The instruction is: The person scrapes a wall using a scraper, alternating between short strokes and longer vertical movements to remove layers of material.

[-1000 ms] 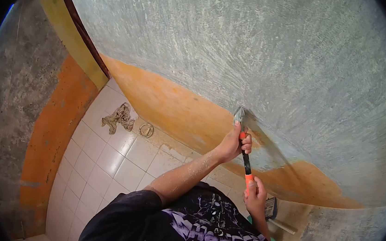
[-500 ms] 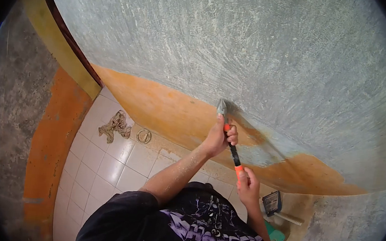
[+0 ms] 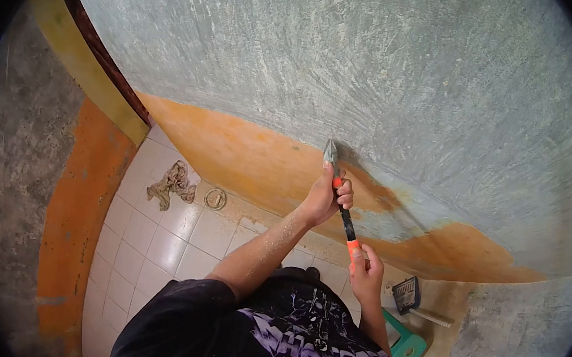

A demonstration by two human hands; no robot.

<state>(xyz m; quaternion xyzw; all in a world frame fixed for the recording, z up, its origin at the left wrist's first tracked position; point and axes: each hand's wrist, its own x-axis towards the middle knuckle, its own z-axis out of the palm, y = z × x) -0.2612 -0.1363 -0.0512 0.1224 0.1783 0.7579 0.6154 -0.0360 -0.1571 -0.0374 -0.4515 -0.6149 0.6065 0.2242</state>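
A long-handled scraper (image 3: 346, 220) with a grey metal head and a black and orange handle is held in both hands. My left hand (image 3: 329, 195) is wrapped round its upper part, just behind the head, the thumb lying along it. Lower down, my right hand (image 3: 365, 271) grips the orange end of the handle. The scraper's tip rests at or very close to the wall (image 3: 352, 61), by the border between bare grey surface and orange paint (image 3: 247, 149). Pale dust speckles my left forearm.
On the white tiled floor (image 3: 156, 235) lie a crumpled cloth (image 3: 174, 185) and a ring-shaped object (image 3: 215, 199). To the right are a dark dustpan-like item (image 3: 407, 293) with a pale handle and a green plastic stool (image 3: 408, 350). A door frame (image 3: 99, 43) stands at the left.
The scraper's head has moved slightly up along the wall, with both hands keeping their hold. The view has shifted a little, and more of the green stool shows.
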